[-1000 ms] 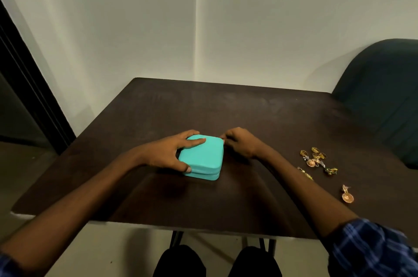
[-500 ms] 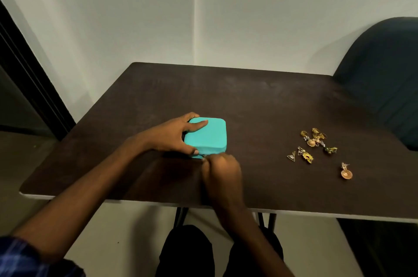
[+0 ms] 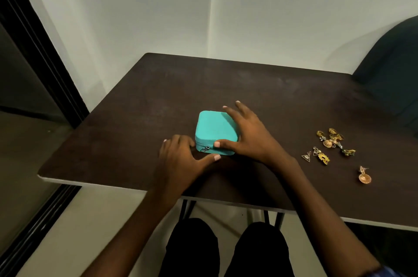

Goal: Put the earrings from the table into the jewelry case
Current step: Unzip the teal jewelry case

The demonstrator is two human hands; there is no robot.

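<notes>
Jewelry case (image 3: 214,128) lies closed, mid-surface. Right hand (image 3: 246,134) spread on lid, thumb at seam; left hand (image 3: 181,154) relaxed, grasping nothing. Earrings (image 3: 331,141) lie well right. Steady base, lift lid gently.

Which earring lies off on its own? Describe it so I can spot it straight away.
Look at the right side of the dark table, past the teal case. Nearer the front edge than the gold cluster lies the lone earring: a round copper-coloured disc, apart from all the others.
</notes>
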